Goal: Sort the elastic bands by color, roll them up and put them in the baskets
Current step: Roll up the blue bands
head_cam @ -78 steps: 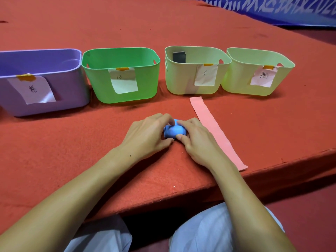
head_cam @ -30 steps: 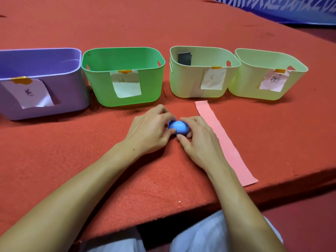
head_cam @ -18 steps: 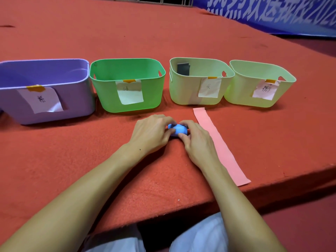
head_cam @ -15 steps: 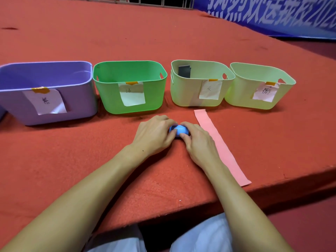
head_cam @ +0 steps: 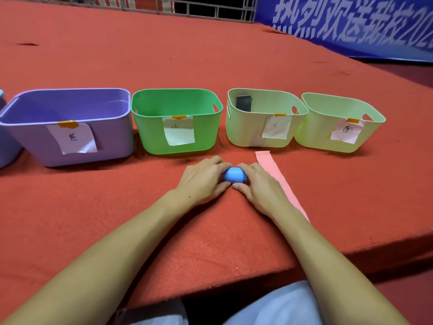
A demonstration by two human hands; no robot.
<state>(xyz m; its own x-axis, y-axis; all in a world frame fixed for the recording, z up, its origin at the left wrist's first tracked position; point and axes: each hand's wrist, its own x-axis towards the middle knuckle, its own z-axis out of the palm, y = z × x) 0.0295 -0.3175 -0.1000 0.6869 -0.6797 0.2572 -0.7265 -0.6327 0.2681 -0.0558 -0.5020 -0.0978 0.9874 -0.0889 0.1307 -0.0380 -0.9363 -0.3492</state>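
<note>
A blue elastic band rolled into a tight coil (head_cam: 235,175) sits on the red cloth between my hands. My left hand (head_cam: 203,179) grips its left side with curled fingers, and my right hand (head_cam: 257,185) grips its right side. A pink band (head_cam: 276,177) lies flat and unrolled just right of my right hand. Four labelled baskets stand in a row behind: purple (head_cam: 35,134), green (head_cam: 150,137), pale green (head_cam: 236,134) with a dark grey roll (head_cam: 243,103) inside, and a second pale green one (head_cam: 314,139).
The red-covered table (head_cam: 93,207) drops off at its front edge near my lap. Part of a blue basket (head_cam: 4,151) shows at the far left. A blue banner (head_cam: 351,22) with white characters hangs at the back right.
The view has tilted up and shows more of the far table. Both hands stay on the blue roll at the same spot, with only small shifts of the fingers.
</note>
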